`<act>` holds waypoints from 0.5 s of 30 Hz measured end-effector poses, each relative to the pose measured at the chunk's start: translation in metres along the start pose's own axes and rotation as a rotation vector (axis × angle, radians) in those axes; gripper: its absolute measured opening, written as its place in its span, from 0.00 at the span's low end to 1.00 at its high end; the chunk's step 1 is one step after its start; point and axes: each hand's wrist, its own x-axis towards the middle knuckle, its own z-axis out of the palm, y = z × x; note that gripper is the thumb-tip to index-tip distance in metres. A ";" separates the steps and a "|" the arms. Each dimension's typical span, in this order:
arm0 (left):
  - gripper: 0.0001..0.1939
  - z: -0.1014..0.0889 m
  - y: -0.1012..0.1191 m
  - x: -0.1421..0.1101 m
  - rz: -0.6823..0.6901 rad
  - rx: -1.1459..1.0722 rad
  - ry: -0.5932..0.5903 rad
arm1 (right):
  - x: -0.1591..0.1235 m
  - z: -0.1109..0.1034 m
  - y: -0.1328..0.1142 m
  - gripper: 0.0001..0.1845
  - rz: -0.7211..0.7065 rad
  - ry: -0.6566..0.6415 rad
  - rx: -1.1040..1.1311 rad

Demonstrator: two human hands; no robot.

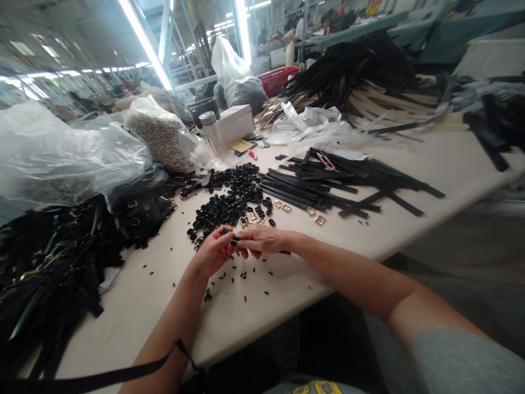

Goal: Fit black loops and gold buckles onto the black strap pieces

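Note:
My left hand point(214, 250) and my right hand point(263, 239) meet over the front middle of the table. Both are closed on a black strap point(226, 232), pinched between thumbs and fingers. A bit of gold metal, seemingly a buckle point(234, 239), shows between the fingertips; most of it is hidden. Just beyond the hands lie loose gold buckles point(252, 216) and a heap of small black loops point(217, 210). Farther right, many black straps point(293, 189) are laid in a loose pile. Tiny black pieces point(245, 275) are scattered on the table near my wrists.
Finished-looking black straps with gold buckles point(53, 257) heap up at the left, below plastic bags point(74, 158). A glass bottle point(211, 131), a white box point(238, 121) and a red basket point(279, 81) stand behind. Long black strips point(348, 65) pile at the back right.

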 end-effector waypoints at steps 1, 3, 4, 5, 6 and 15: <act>0.18 -0.001 0.000 0.000 -0.020 -0.014 -0.017 | 0.000 0.001 0.000 0.14 0.000 0.010 -0.017; 0.18 -0.003 0.000 0.001 -0.042 -0.043 -0.034 | 0.002 0.002 0.002 0.14 -0.020 0.057 -0.093; 0.18 -0.004 0.000 0.001 -0.050 -0.056 -0.040 | 0.003 0.003 0.004 0.13 -0.045 0.090 -0.152; 0.18 -0.004 0.000 0.002 -0.058 -0.067 -0.043 | 0.004 0.003 0.005 0.12 -0.079 0.125 -0.221; 0.17 -0.005 -0.001 0.002 -0.067 -0.076 -0.044 | 0.004 0.004 0.006 0.10 -0.114 0.158 -0.291; 0.17 -0.006 -0.005 0.002 0.025 -0.127 0.029 | 0.003 0.003 0.003 0.13 -0.005 0.147 -0.127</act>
